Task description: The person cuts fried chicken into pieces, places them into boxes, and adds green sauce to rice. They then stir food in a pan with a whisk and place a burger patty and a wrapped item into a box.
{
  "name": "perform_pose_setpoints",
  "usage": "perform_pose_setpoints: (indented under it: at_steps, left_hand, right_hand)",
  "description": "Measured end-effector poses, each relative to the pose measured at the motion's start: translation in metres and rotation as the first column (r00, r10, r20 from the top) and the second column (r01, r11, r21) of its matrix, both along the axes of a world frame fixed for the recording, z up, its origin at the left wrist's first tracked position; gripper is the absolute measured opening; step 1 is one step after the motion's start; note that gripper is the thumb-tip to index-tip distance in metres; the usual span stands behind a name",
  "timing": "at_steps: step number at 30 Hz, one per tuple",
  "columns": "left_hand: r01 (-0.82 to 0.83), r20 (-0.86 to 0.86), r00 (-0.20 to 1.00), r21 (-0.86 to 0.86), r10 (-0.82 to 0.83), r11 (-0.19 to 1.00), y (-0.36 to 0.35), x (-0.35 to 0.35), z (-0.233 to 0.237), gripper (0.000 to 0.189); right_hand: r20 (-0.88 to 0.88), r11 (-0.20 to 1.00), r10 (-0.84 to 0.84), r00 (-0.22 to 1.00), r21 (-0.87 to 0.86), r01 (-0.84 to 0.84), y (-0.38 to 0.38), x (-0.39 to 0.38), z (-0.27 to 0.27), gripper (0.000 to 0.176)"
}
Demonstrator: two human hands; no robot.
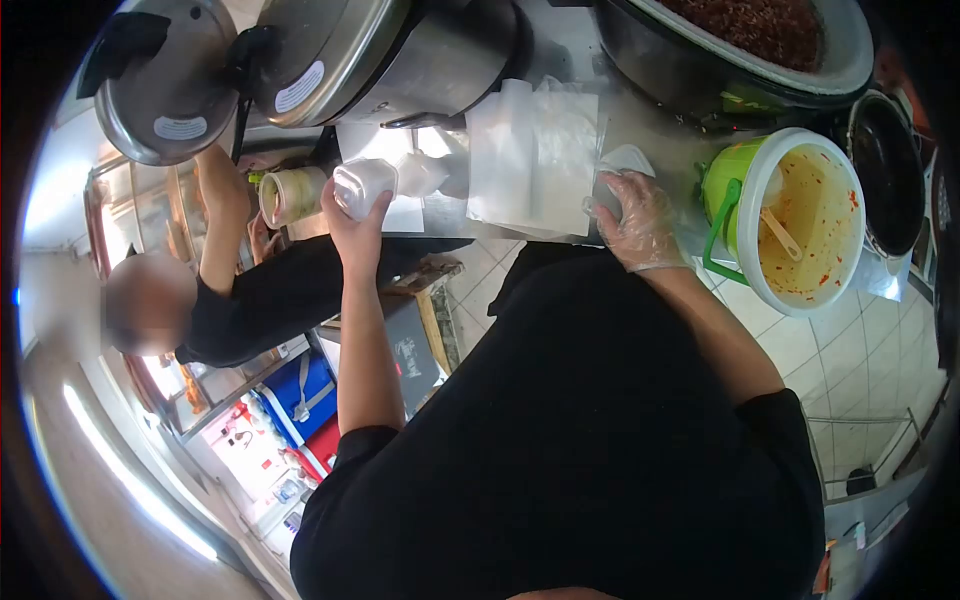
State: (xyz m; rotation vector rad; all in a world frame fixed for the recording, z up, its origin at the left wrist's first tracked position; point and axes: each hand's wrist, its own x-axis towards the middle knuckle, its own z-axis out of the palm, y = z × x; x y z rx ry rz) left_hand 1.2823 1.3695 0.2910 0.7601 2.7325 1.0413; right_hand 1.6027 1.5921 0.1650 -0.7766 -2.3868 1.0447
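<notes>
Your left hand (357, 238): left of the paper sheets (535, 165), fingers closed round a clear container (364, 184), probably to steady it | Your gloved right hand (641, 226): right of the paper sheets, fingers partly bent over the desk (665, 130); any hold unclear.

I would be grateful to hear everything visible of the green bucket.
The green bucket looks like plastic, with a white rim and interior. Its green handle hangs at the side. Red flecks and smears mark the inside, where a pale utensil rests. It stands at the steel worktop's edge, between the gloved right hand and a black pan; no hand touches it.
</notes>
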Motion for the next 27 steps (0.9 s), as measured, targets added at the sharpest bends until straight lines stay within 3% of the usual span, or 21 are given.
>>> perform_pose_setpoints:
  at_steps: [1, 2, 3, 4, 6, 7, 8, 9, 10, 12, 16, 18, 22, 27]
  left_hand:
    - [0.010, 0.003, 1.000, -0.002, -0.010, 1.000, 0.009, 0.011, 0.006, 0.087]
    - [0.035, 0.101, 0.994, 0.128, -0.048, 0.991, 0.019, 0.022, 0.008, 0.087]
    - [0.045, 0.199, 0.975, 0.257, -0.098, 0.965, 0.029, 0.037, 0.009, 0.087]
    - [0.054, 0.213, 0.971, 0.259, -0.111, 0.964, 0.040, 0.053, 0.008, 0.087]
    - [0.144, 0.373, 0.889, 0.326, -0.267, 0.934, 0.063, 0.089, 0.007, 0.087]
    - [0.260, 0.385, 0.840, 0.335, -0.384, 0.906, 0.073, 0.106, 0.005, 0.098]
    - [0.327, 0.401, 0.796, 0.344, -0.453, 0.880, 0.082, 0.125, 0.000, 0.104]
    - [0.395, 0.415, 0.746, 0.353, -0.521, 0.848, 0.089, 0.141, -0.005, 0.110]
    - [0.412, 0.426, 0.726, 0.359, -0.540, 0.837, 0.093, 0.150, -0.013, 0.110]
    - [0.573, 0.372, 0.684, 0.256, -0.627, 0.778, 0.095, 0.164, -0.027, 0.122]
    - [0.563, 0.449, 0.602, 0.349, -0.660, 0.750, 0.095, 0.176, -0.027, 0.115]
    - [0.760, 0.192, 0.624, 0.077, -0.757, 0.646, 0.095, 0.173, -0.016, 0.105]
    - [0.739, 0.309, 0.613, 0.103, -0.727, 0.666, 0.095, 0.173, -0.003, 0.093]
    - [0.743, 0.393, 0.560, 0.151, -0.729, 0.652, 0.087, 0.158, 0.010, 0.092]
  right_hand:
    - [0.003, 1.000, 0.016, 1.000, -0.022, -0.016, 0.000, 0.001, -0.003, 0.049]
    - [0.010, 1.000, 0.005, 1.000, -0.022, -0.005, -0.002, -0.001, -0.008, 0.049]
    - [-0.038, 0.921, 0.029, 0.999, -0.387, -0.042, -0.008, -0.006, -0.014, 0.048]
    - [-0.092, 0.715, 0.029, 0.995, -0.694, -0.085, -0.010, -0.013, -0.009, 0.047]
    - [-0.052, 0.240, 0.006, 0.999, -0.969, -0.052, -0.005, -0.025, 0.014, 0.055]
    - [-0.034, 0.244, -0.012, 0.999, -0.969, -0.030, -0.002, -0.026, 0.028, 0.055]
    - [-0.162, -0.124, -0.106, 0.981, -0.977, -0.175, 0.002, -0.026, 0.040, 0.057]
    - [-0.251, -0.449, -0.248, 0.936, -0.826, -0.341, 0.003, -0.023, 0.047, 0.059]
    - [-0.237, -0.440, -0.272, 0.932, -0.831, -0.340, 0.002, -0.019, 0.049, 0.059]
    - [-0.383, -0.461, -0.310, 0.870, -0.740, -0.490, -0.002, -0.011, 0.051, 0.067]
    - [-0.385, -0.390, -0.330, 0.862, -0.776, -0.495, -0.011, 0.007, 0.039, 0.069]
    - [-0.342, -0.388, -0.271, 0.900, -0.816, -0.428, -0.012, 0.011, 0.035, 0.068]
    - [-0.349, -0.439, -0.284, 0.893, -0.781, -0.444, -0.013, 0.018, 0.056, 0.065]
    - [-0.253, -0.325, -0.109, 0.961, -0.905, -0.275, -0.011, 0.014, 0.076, 0.067]
